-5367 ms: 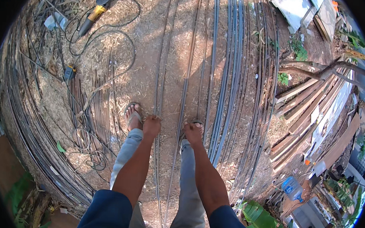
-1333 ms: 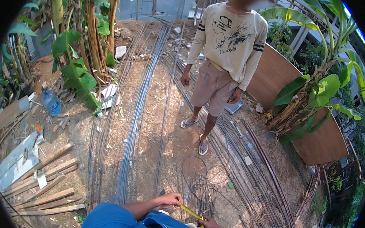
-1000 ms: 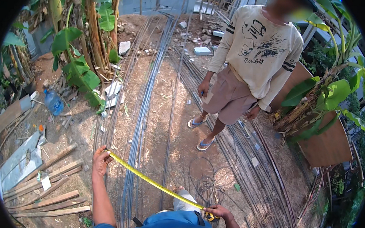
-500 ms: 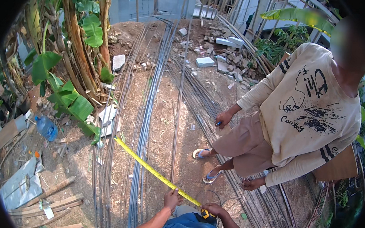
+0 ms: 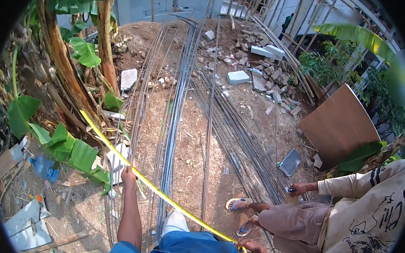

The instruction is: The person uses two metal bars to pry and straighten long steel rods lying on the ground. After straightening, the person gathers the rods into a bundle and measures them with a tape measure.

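Observation:
A yellow tape measure blade [image 5: 178,207] stretches from lower right to upper left across the rods, its free end up by the banana trunks. My left hand [image 5: 128,173], arm reaching forward, is closed on the blade partway along it. My right hand [image 5: 253,245] is closed around the tape measure case [image 5: 244,252], low in front of my body and partly hidden by the fingers. Under the blade run long blue-grey steel rods [image 5: 178,106]. At right a co-worker's hand [image 5: 301,188] holds a small blue item too small to name.
More dark rods [image 5: 240,129] lie slantwise in the middle right, beside the co-worker's sandalled feet [image 5: 240,204]. Broken bricks and pale blocks [image 5: 238,77] are heaped farther back. A brown board [image 5: 338,126] leans at right. Banana plants [image 5: 66,65] and a blue bottle [image 5: 45,168] stand at left.
My left hand has moved forward and left along the blade, and the blade now reaches farther to the upper left. The co-worker has shifted lower right in view, bending down.

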`<state>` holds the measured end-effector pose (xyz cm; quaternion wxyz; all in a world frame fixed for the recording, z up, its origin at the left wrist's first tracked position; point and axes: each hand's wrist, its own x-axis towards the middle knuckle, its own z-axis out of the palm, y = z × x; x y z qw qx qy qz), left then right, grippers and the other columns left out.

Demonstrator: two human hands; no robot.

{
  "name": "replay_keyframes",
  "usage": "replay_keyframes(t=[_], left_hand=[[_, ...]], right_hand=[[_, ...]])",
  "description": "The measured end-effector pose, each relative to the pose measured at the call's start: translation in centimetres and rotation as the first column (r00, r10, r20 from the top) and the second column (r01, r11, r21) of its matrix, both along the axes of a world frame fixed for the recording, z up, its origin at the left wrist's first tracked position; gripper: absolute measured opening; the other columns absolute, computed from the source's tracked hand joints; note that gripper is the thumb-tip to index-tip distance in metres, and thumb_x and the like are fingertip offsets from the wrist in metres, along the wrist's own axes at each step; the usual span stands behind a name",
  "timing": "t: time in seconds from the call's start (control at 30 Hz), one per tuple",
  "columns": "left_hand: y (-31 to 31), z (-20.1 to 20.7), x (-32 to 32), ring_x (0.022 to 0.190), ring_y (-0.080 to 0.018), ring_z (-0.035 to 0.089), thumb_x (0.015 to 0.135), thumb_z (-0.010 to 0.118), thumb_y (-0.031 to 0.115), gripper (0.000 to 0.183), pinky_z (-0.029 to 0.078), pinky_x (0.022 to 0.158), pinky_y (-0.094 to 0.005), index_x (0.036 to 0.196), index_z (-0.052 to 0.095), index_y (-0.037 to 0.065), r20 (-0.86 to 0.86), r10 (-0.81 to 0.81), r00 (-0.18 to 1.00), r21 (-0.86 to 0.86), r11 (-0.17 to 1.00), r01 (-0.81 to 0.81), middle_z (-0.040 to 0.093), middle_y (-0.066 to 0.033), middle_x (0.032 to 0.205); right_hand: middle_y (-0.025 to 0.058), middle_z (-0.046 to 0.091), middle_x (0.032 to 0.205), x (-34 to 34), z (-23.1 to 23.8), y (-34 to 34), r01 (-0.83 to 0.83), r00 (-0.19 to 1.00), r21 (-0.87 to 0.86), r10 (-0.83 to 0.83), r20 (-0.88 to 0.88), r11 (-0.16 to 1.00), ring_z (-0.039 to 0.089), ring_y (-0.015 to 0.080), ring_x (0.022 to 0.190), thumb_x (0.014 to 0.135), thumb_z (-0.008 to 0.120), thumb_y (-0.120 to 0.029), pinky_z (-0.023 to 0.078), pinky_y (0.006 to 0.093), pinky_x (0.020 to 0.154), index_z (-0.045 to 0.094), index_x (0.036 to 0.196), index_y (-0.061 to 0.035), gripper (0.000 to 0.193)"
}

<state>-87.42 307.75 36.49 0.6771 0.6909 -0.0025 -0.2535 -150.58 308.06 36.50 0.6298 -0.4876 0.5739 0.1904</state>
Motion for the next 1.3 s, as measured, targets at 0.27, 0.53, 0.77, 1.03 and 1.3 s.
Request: replay_keyframes(t=[0.27,0.53,0.77,1.03,1.3], left_hand=[[-27.9,-0.2,-11.7,0.079,-0.0147,0.066,0.097,0.051,0.036,0.035,0.052,0.068,-0.0301,0.112,0.061,0.005,-0.322,-0.935,0.150,-0.063,0.180,0.982,0.068,-0.0061,0.096],[-31.9,-17.2,10.7,0.087,-0.0249,0.064,0.095,0.050,0.035,0.039,0.051,0.070,-0.0354,0.120,0.055,0.005,-0.630,-0.485,0.606,0.438,0.422,0.793,0.065,-0.0117,0.108],[-33.0,-12.6,38.8,0.048,-0.0253,0.056,0.088,0.047,0.025,0.028,0.043,0.043,-0.0409,0.098,0.055,0.001,-0.303,-0.118,0.946,0.805,0.499,0.320,0.058,-0.0137,0.066],[-63.1,-20.2,40.4,0.105,-0.0387,0.055,0.083,0.052,0.037,0.050,0.044,0.085,-0.0516,0.126,0.049,0.011,-0.666,-0.008,0.746,0.398,0.842,0.365,0.056,-0.0219,0.118],[-104.7,-15.2,46.7,0.079,-0.0224,0.066,0.093,0.055,0.033,0.038,0.051,0.064,-0.0366,0.113,0.059,0.001,-0.617,-0.284,0.734,0.363,0.725,0.585,0.067,-0.0121,0.095]], right_hand=[[0.0050,0.065,0.081,17.5,1.3,-13.2,0.714,0.699,-0.045,-0.706,0.117,0.699,0.058,0.0131,0.073,0.087,0.064,-0.036,0.046,0.0298,0.067,0.067,0.089,-0.0023,0.034],[0.0068,0.064,0.085,27.7,-6.2,-37.0,0.855,0.493,-0.199,-0.870,0.022,0.479,0.057,0.0153,0.072,0.089,0.063,-0.035,0.045,0.0322,0.064,0.067,0.090,0.0016,0.037],[0.0110,0.065,0.076,36.2,-6.8,-66.3,0.879,0.461,-0.165,-0.886,0.054,0.448,0.060,0.0212,0.063,0.085,0.062,-0.033,0.045,0.0384,0.060,0.066,0.086,0.0000,0.033],[0.0079,0.061,0.071,49.7,-8.6,-97.8,0.895,0.447,-0.069,-0.887,0.118,0.442,0.060,0.0206,0.056,0.085,0.062,-0.031,0.048,0.0355,0.052,0.061,0.090,-0.0011,0.031],[0.0040,0.055,0.065,62.4,-4.2,-121.7,0.952,0.296,0.038,-0.943,0.152,0.305,0.055,0.0196,0.050,0.086,0.062,-0.033,0.046,0.0339,0.046,0.060,0.097,-0.0053,0.030]])
